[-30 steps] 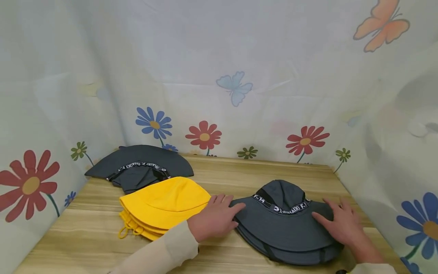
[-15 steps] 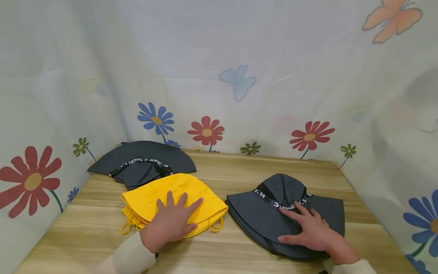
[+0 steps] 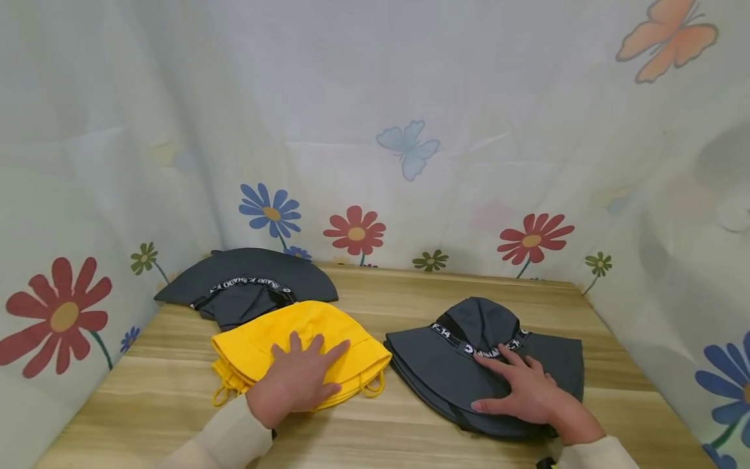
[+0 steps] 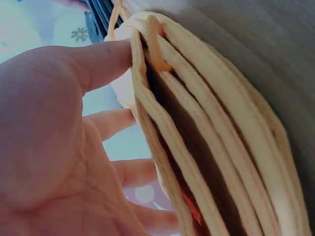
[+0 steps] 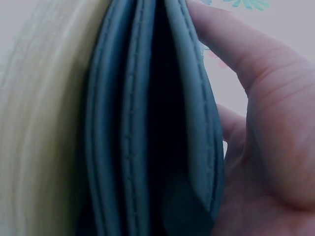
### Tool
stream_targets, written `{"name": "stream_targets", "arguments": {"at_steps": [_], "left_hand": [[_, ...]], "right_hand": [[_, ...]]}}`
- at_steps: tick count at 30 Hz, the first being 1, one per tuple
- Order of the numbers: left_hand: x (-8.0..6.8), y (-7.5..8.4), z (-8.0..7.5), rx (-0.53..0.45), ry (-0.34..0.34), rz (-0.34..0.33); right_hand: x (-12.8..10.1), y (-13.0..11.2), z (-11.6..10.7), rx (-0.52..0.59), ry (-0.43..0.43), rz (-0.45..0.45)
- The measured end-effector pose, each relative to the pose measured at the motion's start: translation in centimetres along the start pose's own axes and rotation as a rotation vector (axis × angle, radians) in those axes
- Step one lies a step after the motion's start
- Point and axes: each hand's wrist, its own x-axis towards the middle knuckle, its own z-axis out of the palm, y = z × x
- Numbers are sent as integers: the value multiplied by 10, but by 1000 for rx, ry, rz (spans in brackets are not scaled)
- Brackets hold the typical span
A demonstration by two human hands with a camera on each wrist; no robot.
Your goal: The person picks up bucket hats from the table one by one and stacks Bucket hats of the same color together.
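Observation:
A stack of folded yellow bucket hats [image 3: 357, 352] lies left of centre, brims toward me, with yellow cords at both ends. My left hand [image 3: 299, 378] rests on its top, fingers spread. In the left wrist view, the fingertips touch the outermost layer of the yellow brims [image 4: 216, 108]. To the right lies a stack of dark grey bucket hats [image 3: 428, 365] with lettered bands. My right hand [image 3: 524, 391] rests spread on its upper brim. Seen from the right wrist, the thumb and fingers lie along the outside of the layered grey brims [image 5: 135, 118].
Behind the yellow stack, a dark grey hat [image 3: 193, 280] with a wide brim lies at the back left, partly covered by it. The wood-grain table [image 3: 363, 430] ends against a white curtain [image 3: 328, 85] printed with flowers and butterflies.
My left hand has moved left from between the stacks onto the yellow hats. My right hand has shifted left from the grey stack's right edge onto its brim. Over the last half second both hands barely move.

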Motion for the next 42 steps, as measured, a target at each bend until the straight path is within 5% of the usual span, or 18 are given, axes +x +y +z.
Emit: {"name": "stream_targets", "arguments": {"at_steps": [5,11,17,23,26,31,39,42], "left_hand": [[0,-19,-17,-128,36,41],[16,-83,-55,-404,133,12],[31,-176,-72,-550,218,-223],[27,-236,-49,-700,215,-484],[27,-245,-34,-765,213,-603],[33,-246,-23,-1059,278,-821],[39,-243,-30,-1770,471,-915],[39,-243,-33,-1941,504,-939]], "right_hand": [[0,1,0,19,-4,-8],[1,2,1,35,-5,2],[2,4,2,52,-31,2],[0,5,-6,98,-22,-56],[-6,4,-12,130,37,-110],[-19,-1,-17,175,167,-169],[-34,-10,-16,264,174,-236],[-37,-9,-14,267,176,-239]]}}
